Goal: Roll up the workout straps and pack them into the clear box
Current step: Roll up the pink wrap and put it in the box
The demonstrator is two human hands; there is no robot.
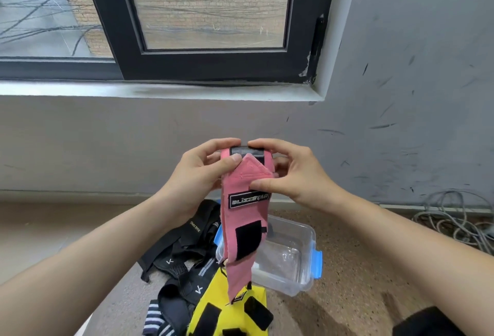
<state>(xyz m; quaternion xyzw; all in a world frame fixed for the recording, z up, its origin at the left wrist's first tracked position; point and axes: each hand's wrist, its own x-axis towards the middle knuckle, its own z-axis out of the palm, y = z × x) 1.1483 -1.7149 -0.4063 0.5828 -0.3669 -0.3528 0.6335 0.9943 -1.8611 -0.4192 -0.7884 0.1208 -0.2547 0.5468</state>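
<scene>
Status: early in task. Clear box (pixel 287 252) sits open on the floor, blue latches on its sides, and looks empty; no rolled strap visible inside, though glare on the plastic makes that less than certain.

In hand: pink wrist strap (pixel 242 218), held up at chest height above the box. Left hand (pixel 199 172) and right hand (pixel 290 172) both closed on its top end, thumbs pressing the front face, fingers curled behind. Top end is folded over at the pointed tab, so the roll appears just started; most of the length hangs free, with black hook-and-loop patch and brand label facing the camera.

Still to do: finish this roll, then the pile on the floor left of the box: black straps (pixel 181 250), a yellow strap (pixel 227 311) with black patches, a striped black-and-white one (pixel 157 319) at the bottom edge. All unrolled.

Surface: speckled brown floor (pixel 355 269). Room: scuffed grey wall (pixel 401 95), dark-framed window (pixel 208 15) with brick outside, loose grey cables (pixel 454 218) coiled at right
</scene>
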